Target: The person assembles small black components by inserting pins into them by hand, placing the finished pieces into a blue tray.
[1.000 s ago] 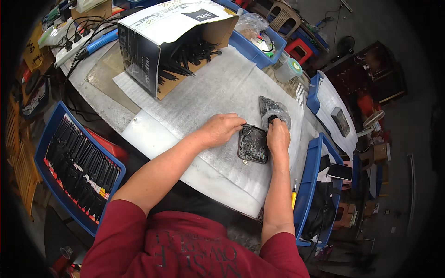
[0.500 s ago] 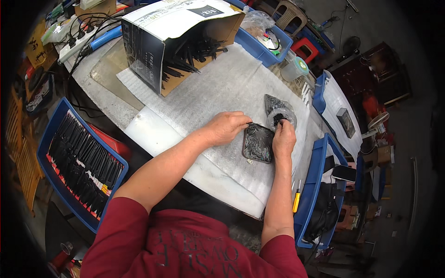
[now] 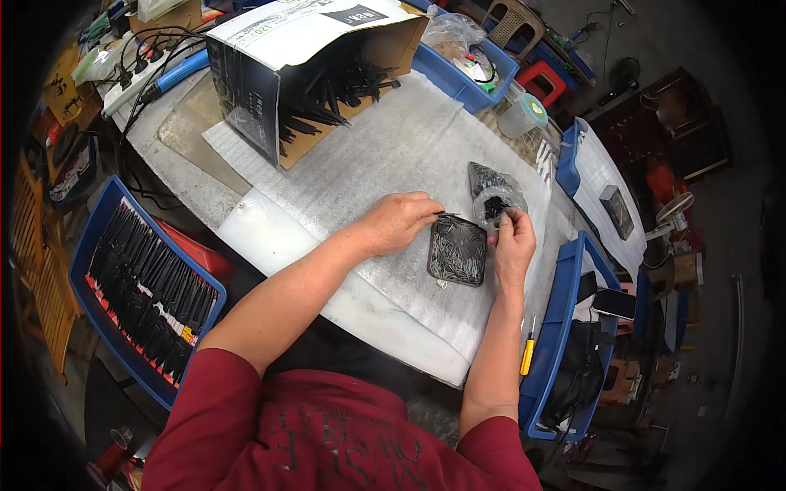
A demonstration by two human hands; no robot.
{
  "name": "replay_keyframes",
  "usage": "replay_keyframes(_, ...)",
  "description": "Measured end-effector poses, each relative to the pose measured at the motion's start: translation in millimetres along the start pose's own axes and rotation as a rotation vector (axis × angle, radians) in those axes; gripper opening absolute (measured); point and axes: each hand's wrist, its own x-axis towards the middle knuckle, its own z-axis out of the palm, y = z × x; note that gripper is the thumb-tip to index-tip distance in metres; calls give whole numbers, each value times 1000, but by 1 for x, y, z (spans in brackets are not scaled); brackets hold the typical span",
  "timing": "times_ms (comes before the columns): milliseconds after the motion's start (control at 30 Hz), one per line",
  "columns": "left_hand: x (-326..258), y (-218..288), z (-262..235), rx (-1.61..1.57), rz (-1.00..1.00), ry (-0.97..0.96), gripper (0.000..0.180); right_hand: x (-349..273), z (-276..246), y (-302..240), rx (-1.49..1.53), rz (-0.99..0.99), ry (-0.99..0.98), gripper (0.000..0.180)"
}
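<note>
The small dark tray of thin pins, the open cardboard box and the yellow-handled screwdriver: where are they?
small dark tray (image 3: 457, 250), head view, its pin-filled middle.
cardboard box (image 3: 282, 41), head view, white top flap.
yellow-handled screwdriver (image 3: 528, 357), head view, handle.

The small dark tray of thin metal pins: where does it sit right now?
In the head view the dark tray lies on the white foam sheet, right of centre, between the left hand and the right hand.

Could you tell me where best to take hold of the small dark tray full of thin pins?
Probably by the rim of the dark tray at its near edge, coming from the person's side. It lies flat on the foam sheet, heaped with loose pins, so lifting it level should avoid spills.
</note>
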Motion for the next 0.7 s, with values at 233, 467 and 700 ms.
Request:
replay_keyframes(233,0,-2,2,-43,41,24,18,-4,-2,-6,644,10,-125,9)
replay_keyframes(467,1,2,1,-124,78,24,18,-7,2,-5,825,-23,-259,6)
replay_keyframes(700,1,5,1,-163,82,13,18,-17,13,-19,827,55,-308,6)
